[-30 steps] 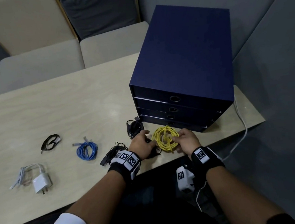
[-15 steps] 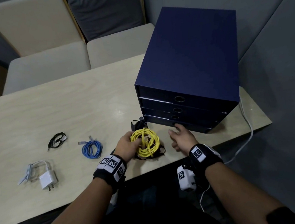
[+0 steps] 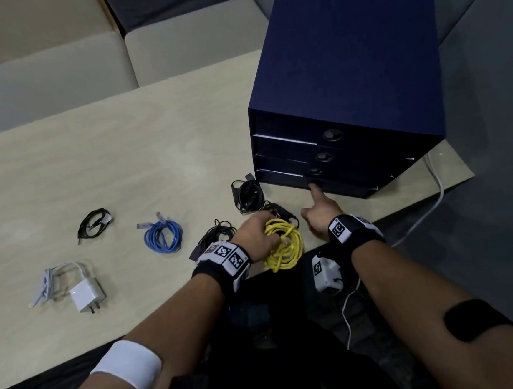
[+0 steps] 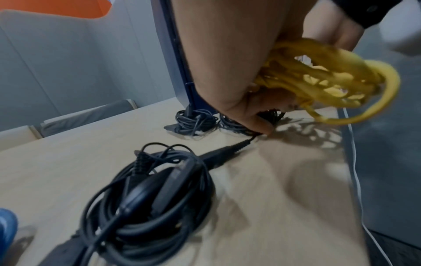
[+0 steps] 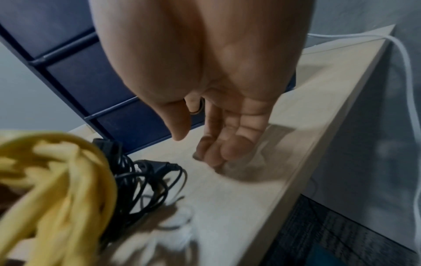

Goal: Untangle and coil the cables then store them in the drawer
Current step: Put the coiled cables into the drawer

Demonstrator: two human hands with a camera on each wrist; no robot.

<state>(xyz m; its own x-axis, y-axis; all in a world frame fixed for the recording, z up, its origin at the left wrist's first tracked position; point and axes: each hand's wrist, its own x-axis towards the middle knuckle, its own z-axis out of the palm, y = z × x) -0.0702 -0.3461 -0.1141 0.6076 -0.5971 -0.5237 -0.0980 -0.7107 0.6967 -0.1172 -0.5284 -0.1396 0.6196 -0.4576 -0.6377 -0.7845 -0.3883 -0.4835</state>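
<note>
Both hands were on the yellow cable (image 3: pixel 283 244) a second ago; now only the left hand (image 3: pixel 256 231) is gripping it, fingers curled through the coil and lifting it just off the table (image 3: pixel 123 149) near the front edge, while the right hand (image 3: pixel 321 213) is reaching toward twelve o'clock with its index finger stretched to the ring pull of the bottom drawer (image 3: pixel 340 186) in the blue drawer unit (image 3: pixel 355 63). From the right wrist view that fingertip is sitting at or in the ring, the other fingers hanging loosely curled and holding nothing. The drawer is looking closed, so this is reading as the start of the storing step: coil finished, drawer about to be pulled. Other coiled bundles are waiting on the table: a black cable (image 3: pixel 247 195) at eleven o'clock of the left hand against the unit's corner, another black cable (image 3: pixel 215 234) at nine o'clock beside the left wrist, a blue cable (image 3: pixel 163 235) further out at nine, a small black cable (image 3: pixel 93 225) beyond it, and a white charger (image 3: pixel 85 295) at eight o'clock. My guess is most of the storing is still lying ahead, since none of the drawers is showing open.
</note>
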